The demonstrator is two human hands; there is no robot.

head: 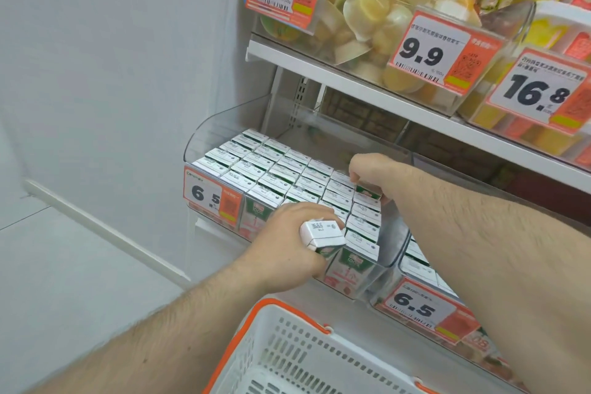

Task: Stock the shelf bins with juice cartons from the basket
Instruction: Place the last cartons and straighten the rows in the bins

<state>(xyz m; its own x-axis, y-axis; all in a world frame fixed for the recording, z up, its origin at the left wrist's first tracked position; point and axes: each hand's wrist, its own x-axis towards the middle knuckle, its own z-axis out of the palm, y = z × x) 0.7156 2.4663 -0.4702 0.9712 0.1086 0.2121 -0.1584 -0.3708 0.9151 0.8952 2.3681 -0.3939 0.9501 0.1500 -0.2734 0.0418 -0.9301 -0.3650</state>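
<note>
My left hand grips a small white-topped juice carton just in front of the clear shelf bin. Rows of the same cartons fill that bin. My right hand reaches into the bin's right side, its fingers curled round a carton in the right-hand column. The white basket with an orange rim sits below my arms; the part of its inside that shows holds no cartons.
A second clear bin with a 6.5 price tag stands to the right, holding more cartons. The shelf above carries bins of fruit cups behind 9.9 and 16.8 tags. A grey wall closes off the left.
</note>
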